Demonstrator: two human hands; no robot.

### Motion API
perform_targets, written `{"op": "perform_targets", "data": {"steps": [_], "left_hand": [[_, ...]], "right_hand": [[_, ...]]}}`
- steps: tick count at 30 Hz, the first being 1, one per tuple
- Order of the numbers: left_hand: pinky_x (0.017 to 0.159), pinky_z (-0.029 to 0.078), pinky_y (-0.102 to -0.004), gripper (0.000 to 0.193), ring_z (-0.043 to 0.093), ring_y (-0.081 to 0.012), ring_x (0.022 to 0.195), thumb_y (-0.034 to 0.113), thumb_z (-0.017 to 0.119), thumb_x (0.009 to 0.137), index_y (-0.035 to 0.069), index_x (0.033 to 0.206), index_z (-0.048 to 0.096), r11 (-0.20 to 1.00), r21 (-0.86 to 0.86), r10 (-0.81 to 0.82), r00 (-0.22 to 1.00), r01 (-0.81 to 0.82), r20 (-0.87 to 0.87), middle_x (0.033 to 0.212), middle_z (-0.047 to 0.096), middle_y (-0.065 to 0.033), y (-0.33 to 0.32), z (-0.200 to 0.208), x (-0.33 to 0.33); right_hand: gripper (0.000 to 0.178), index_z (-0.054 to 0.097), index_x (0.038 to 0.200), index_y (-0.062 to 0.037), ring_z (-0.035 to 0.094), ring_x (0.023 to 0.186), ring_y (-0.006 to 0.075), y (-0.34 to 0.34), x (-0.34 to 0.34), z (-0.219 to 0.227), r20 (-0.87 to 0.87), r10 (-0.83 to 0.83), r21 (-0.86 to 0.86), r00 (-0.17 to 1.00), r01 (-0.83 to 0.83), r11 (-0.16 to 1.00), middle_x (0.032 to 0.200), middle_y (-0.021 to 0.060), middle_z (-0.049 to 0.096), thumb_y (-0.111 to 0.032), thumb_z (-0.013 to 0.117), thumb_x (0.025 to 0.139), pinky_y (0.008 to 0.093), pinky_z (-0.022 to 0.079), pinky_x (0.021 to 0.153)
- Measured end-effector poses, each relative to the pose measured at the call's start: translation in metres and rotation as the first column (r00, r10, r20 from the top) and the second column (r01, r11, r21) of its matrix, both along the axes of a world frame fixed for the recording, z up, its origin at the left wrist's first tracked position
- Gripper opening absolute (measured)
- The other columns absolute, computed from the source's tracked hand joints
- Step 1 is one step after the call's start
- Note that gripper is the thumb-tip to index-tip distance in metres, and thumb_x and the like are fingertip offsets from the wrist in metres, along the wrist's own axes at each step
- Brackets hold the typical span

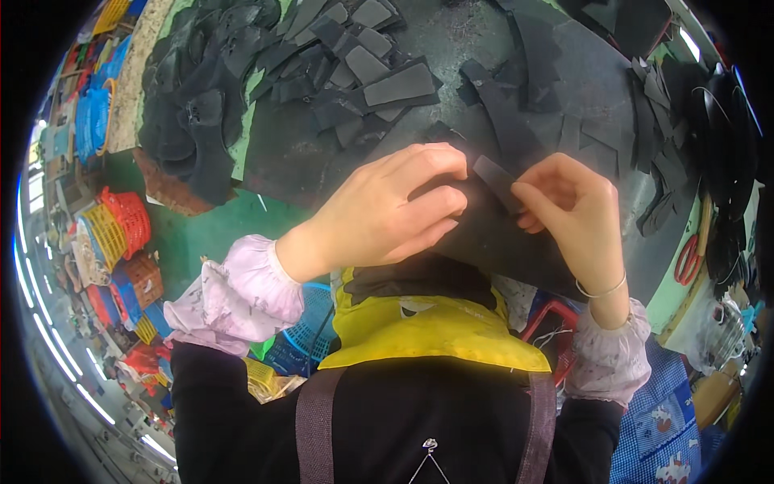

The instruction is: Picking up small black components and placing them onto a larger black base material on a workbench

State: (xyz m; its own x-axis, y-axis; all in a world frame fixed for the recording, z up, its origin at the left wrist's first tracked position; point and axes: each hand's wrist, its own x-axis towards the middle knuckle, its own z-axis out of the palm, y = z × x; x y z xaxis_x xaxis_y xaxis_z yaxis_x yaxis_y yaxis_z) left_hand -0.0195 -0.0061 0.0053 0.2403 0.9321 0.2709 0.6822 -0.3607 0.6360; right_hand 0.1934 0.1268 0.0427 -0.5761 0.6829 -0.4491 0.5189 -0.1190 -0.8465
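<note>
Fingers of the right hand pinch a small dark-grey strip over the dark worktop; just left, the left hand's fingers curl, their grip unclear. Flat dark pieces lie heaped far left.

Strip: matt, smooth face, foam or rubber look, can't tell which. Piled pieces: same matt finish. Worktop: smooth but scuffed, dull sheen in patches. Sleeve covers: thin cloth, crinkled, gathered at cuffs. Yellow cloth: smooth, slight sheen. Straps: matt woven webbing. Bracelet: shiny metal. Blue basket: perforated plastic. Bag: clear glossy plastic film
</note>
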Motion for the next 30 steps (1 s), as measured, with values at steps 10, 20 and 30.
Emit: {"op": "perform_targets", "data": {"steps": [10, 20, 30], "left_hand": [[0.089, 0.053, -0.0418, 0.045, 0.06, -0.0303, 0.107, 0.006, 0.079, 0.076, 0.011, 0.12, 0.071, 0.982, 0.118, 0.159, 0.983, -0.148, -0.096, 0.118, 0.062, -0.0084, 0.021, 0.003, 0.012], [0.093, 0.048, -0.044, 0.03, 0.057, -0.0317, 0.105, 0.008, 0.082, 0.071, 0.01, 0.096, 0.066, 0.977, 0.081, 0.207, 0.964, -0.196, -0.165, 0.106, 0.059, -0.0069, 0.032, 0.021, 0.006], [0.098, 0.047, -0.0394, 0.022, 0.062, -0.0248, 0.11, 0.005, 0.081, 0.076, 0.01, 0.089, 0.064, 0.962, -0.028, 0.271, 0.962, -0.272, -0.033, 0.104, 0.071, -0.0016, 0.007, 0.05, -0.028]], "right_hand": [[0.02, 0.064, 0.087, -0.0063, 0.066, 0.073, 0.0235, -0.017, -0.004, 0.0, 0.26, 0.057, 0.699, 0.964, -0.229, 0.677, 0.079, 0.0055, 0.062, -0.008, 0.082, 0.078, 0.0351, 0.051, 0.063], [0.026, 0.065, 0.099, -0.0063, 0.064, 0.09, 0.0296, -0.018, -0.005, -0.011, 0.072, 0.155, 0.656, 0.985, -0.164, 0.737, 0.095, 0.0079, 0.063, -0.001, 0.075, 0.077, 0.0394, 0.053, 0.077], [0.033, 0.068, 0.107, -0.0054, 0.062, 0.099, 0.0307, -0.016, 0.008, 0.005, 0.119, 0.355, 0.722, 0.927, -0.327, 0.61, 0.111, 0.0083, 0.062, -0.001, 0.07, 0.075, 0.0402, 0.052, 0.083]]}}
